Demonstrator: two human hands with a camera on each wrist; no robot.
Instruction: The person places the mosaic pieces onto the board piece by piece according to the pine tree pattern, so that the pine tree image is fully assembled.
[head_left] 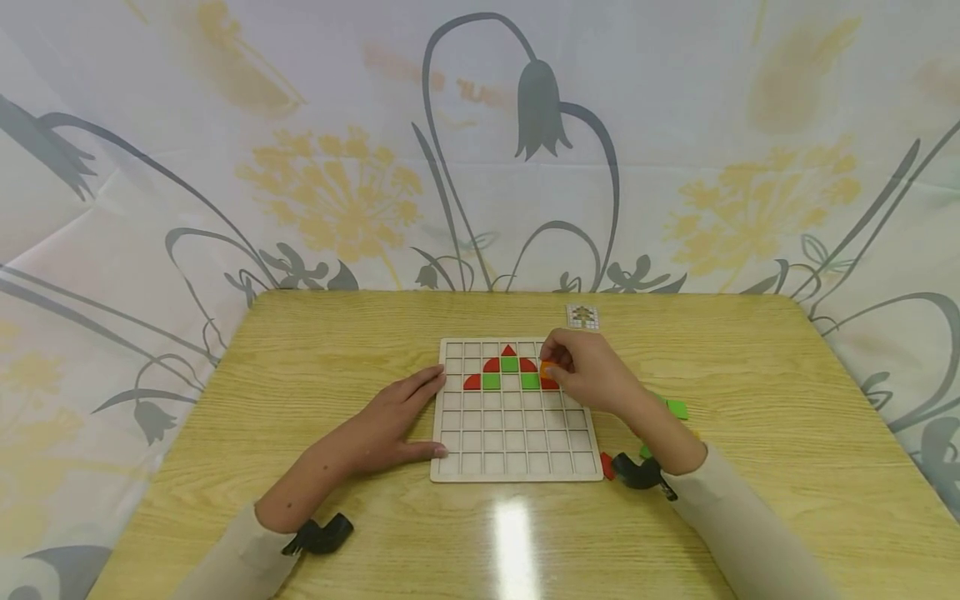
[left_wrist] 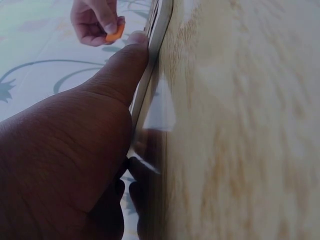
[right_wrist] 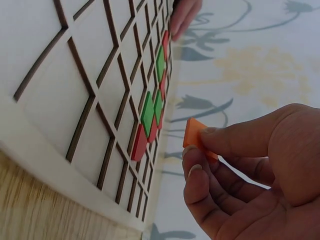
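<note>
A pale gridded board (head_left: 491, 442) lies on the table, with red and green pieces in a stepped, roughly triangular arrangement in its upper rows. A green square (head_left: 509, 364) sits below a red triangle (head_left: 508, 351). My right hand (head_left: 592, 371) pinches an orange piece (right_wrist: 198, 137) between thumb and fingers, held above the board's upper right part. My left hand (head_left: 390, 429) rests at the board's left edge with fingers extended, thumb on the lower edge area; in the left wrist view the thumb (left_wrist: 120, 70) touches the board's rim (left_wrist: 162, 25).
A small patterned card (head_left: 582, 316) lies behind the board. To its right, partly under my right forearm, are loose pieces, including a green one (head_left: 677, 409) and a red one (head_left: 607, 466). A floral cloth (head_left: 345, 183) hangs behind the wooden table (head_left: 322, 333).
</note>
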